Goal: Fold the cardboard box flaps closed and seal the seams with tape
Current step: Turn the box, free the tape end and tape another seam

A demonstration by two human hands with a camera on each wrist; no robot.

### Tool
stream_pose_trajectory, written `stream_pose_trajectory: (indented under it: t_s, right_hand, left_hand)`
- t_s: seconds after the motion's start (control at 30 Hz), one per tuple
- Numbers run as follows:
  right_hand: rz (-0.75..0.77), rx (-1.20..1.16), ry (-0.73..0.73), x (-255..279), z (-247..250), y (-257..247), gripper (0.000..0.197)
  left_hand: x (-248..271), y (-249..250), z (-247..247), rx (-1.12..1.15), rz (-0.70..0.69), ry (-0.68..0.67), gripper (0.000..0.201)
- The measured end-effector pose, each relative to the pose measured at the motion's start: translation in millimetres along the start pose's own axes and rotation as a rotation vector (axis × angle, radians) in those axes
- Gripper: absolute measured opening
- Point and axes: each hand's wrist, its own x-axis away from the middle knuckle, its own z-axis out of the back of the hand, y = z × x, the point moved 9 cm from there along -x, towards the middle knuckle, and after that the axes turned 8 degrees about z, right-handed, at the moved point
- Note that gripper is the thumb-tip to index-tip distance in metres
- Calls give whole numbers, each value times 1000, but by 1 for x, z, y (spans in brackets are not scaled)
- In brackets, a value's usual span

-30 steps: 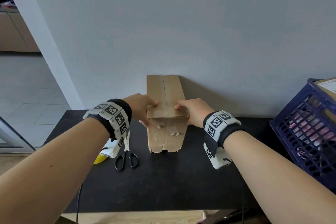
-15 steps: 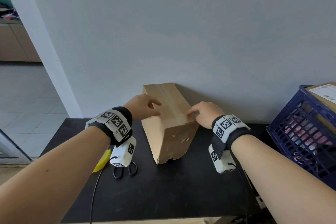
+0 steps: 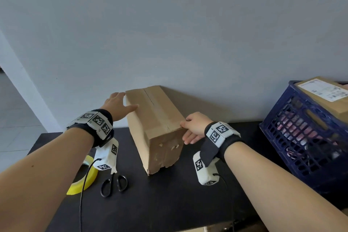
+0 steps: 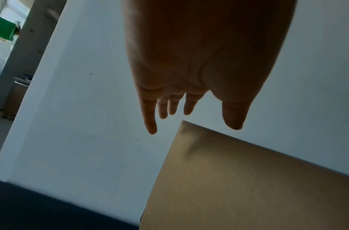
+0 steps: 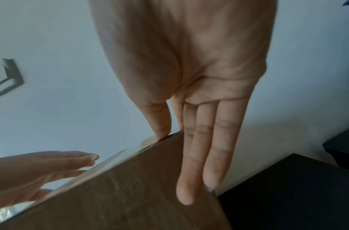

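Cardboard box (image 3: pixel 156 128) stands on the black table (image 3: pixel 169 203), long axis running away from the person toward the grey wall (image 3: pixel 169 24), turned at an angle so the near end face points toward the person's right. Top flaps lie flat; a seam runs lengthwise along the top. Glossy strip visible along the top in the right wrist view, probably tape, cannot confirm.

Left hand (image 3: pixel 117 106): fingers straight and spread, holding nothing. It sits at the far left top corner of the box; thumb extends over the top edge. Left wrist view shows the fingers (image 4: pixel 150 118) hanging past the box corner with wall behind them; contact with the cardboard cannot be told from that view.

Right hand (image 3: pixel 194 128): fingers extended, not curled. Thumb on the near right top corner, the other fingers (image 5: pixel 191 163) laid flat down the right side face. Flat contact, not a clasp.

Relative to the left hand: roll of yellow tape (image 3: pixel 85 179) lies on the table below and behind the wrist, toward the person, partly hidden by the forearm. Black-handled scissors (image 3: pixel 114 184) lie just beside the roll, between it and the box's near end.

Relative to the right hand: dark blue plastic crate (image 3: pixel 305 137) stands well apart on its outer side, at the table's right edge, with a labelled parcel (image 3: pixel 323 92) on top.
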Motion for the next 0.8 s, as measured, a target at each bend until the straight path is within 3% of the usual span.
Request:
stream_pose_trajectory:
  t_s: [0.23, 0.37, 0.47, 0.53, 0.57, 0.7, 0.8]
  right_hand:
    - [33, -11, -52, 1, 2, -7, 44]
    - [49, 88, 155, -7, 36, -2, 34]
    - [78, 152, 330, -10, 68, 0, 48]
    - [83, 192, 310, -8, 74, 1, 66]
    - [77, 210, 294, -6, 75, 1, 74]
    - [-4, 360, 307, 1, 77, 12, 78]
    - [-120, 504, 300, 7, 79, 25, 81]
  left_hand:
    - [-23, 18, -3, -11, -3, -52, 78]
    - [-22, 16, 4, -78, 37, -5, 55]
    - [-20, 9, -11, -76, 80, -169, 53]
    - [-11, 8, -29, 28, 133, -339, 58]
    - [-9, 10, -33, 43, 138, -363, 60]
    - [-14, 28, -19, 58, 31, -151, 76]
    - [-13, 48, -21, 37, -92, -142, 93]
